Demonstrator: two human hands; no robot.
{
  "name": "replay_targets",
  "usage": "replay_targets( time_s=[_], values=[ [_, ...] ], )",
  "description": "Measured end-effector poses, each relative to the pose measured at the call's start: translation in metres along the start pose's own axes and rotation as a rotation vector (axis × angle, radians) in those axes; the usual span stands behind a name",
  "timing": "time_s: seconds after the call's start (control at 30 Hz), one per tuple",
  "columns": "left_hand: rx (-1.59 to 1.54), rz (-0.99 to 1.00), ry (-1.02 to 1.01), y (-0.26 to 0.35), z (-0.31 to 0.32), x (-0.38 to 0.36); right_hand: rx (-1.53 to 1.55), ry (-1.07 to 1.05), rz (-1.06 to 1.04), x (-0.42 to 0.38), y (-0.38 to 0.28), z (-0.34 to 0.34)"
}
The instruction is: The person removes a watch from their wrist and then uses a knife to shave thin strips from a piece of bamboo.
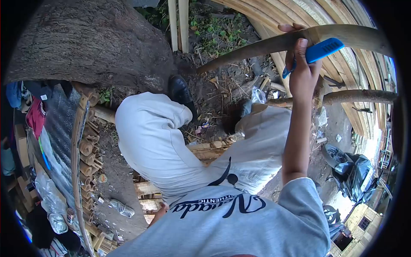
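Pale grey short-sleeved T-shirt (pixel 278 225): lay nearest the camera, "Nevada Authentic" in dark lettering across its front.
Bright blue tool with a ribbed handle (pixel 326 48): sat in the right hand (pixel 305 64), raised ahead of the body, to the right.
Right-hand grip: fingers were curled closed, the blue tool between thumb and palm, fingertips hooked over a long, brown, curved strip of wood or bamboo (pixel 257 48).
Strip: crossed behind the blue tool, its narrow end towards the ground.
Left hand (pixel 161 210): showed only partly beside the hip, mostly hidden by the shirt; I could not tell how far open it was or whether it held anything.
Cream trousers (pixel 147 124): bent at both knees, a black shoe (pixel 182 94) on the soil.
Thick, rough-barked brown tree trunk (pixel 94 43): stood left of the shoe.
Pale timber planks (pixel 278 10): lay stacked beyond the strip.
Short, tan, tube-like cut pieces (pixel 87 165): were heaped at the left.
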State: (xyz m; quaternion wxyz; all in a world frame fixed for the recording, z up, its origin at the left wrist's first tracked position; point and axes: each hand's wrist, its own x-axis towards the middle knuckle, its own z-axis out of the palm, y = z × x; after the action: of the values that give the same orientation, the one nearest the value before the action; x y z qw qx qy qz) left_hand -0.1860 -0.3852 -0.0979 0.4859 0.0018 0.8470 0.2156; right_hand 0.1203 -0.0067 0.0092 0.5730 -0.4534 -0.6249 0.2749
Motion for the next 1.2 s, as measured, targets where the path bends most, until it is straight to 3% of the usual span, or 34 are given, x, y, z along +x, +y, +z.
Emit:
replay_targets(
  time_s=[0.17, 0.2, 0.23, 0.27, 0.3, 0.37, 0.4, 0.47, 0.5, 0.53, 0.6, 0.73, 0.8, 0.83, 1.0, 1.07, 1.2],
  values=[
    [-0.148, -0.211, -0.025, -0.036, -0.05, 0.069, 0.108, 0.044, 0.038, -0.02, 0.01, -0.018],
    [-0.146, 0.356, 0.003, 0.008, -0.061, 0.079, 0.132, 0.052, 0.029, -0.021, 0.01, -0.021],
    [-0.031, 0.723, 0.1, 0.095, -0.054, 0.043, 0.133, 0.062, 0.026, -0.021, 0.011, -0.024],
    [-0.136, 0.969, 0.05, 0.154, -0.051, 0.022, 0.144, 0.106, 0.001, -0.022, 0.012, -0.025],
    [-0.228, 1.18, 0.014, 0.204, -0.031, -0.006, 0.152, 0.151, -0.018, -0.024, 0.012, -0.028],
    [-0.356, 1.276, -0.099, 0.268, 0.04, -0.048, 0.128, 0.278, -0.028, -0.036, 0.01, -0.031],
    [-0.172, 1.292, -0.231, 0.284, 0.074, -0.052, 0.112, 0.384, -0.056, -0.038, 0.011, -0.029],
    [0.22, 1.083, -0.824, 0.305, 0.149, -0.042, 0.079, 0.495, -0.078, -0.044, 0.02, -0.03],
    [0.453, 1.007, -1.04, 0.31, 0.188, -0.028, 0.083, 0.532, -0.076, -0.047, 0.028, -0.027],
    [0.6, 0.812, -1.215, 0.318, 0.225, -0.029, 0.087, 0.566, -0.081, -0.047, 0.039, -0.023],
    [0.254, 0.489, -1.332, 0.319, 0.285, -0.033, 0.072, 0.63, -0.025, -0.049, 0.062, -0.016],
    [-0.025, 0.25, -1.391, 0.35, 0.345, -0.046, 0.059, 0.729, 0.077, -0.054, 0.079, -0.013],
    [-0.161, 0.384, -1.538, 0.35, 0.365, -0.044, 0.023, 0.673, 0.075, -0.059, 0.085, -0.021],
    [-0.216, 0.278, -1.519, 0.345, 0.374, -0.04, -0.005, 0.624, 0.068, -0.065, 0.087, -0.021],
    [-0.33, 0.328, -1.483, 0.332, 0.388, -0.019, 0.002, 0.528, 0.238, -0.108, 0.075, -0.019],
    [-0.382, 0.366, -1.448, 0.334, 0.387, -0.024, -0.085, 0.421, 0.481, -0.137, 0.057, -0.031],
    [-0.337, 0.474, -1.395, 0.335, 0.394, -0.008, 0.38, 0.5, 0.701, -0.212, 0.054, -0.085]
  ],
)
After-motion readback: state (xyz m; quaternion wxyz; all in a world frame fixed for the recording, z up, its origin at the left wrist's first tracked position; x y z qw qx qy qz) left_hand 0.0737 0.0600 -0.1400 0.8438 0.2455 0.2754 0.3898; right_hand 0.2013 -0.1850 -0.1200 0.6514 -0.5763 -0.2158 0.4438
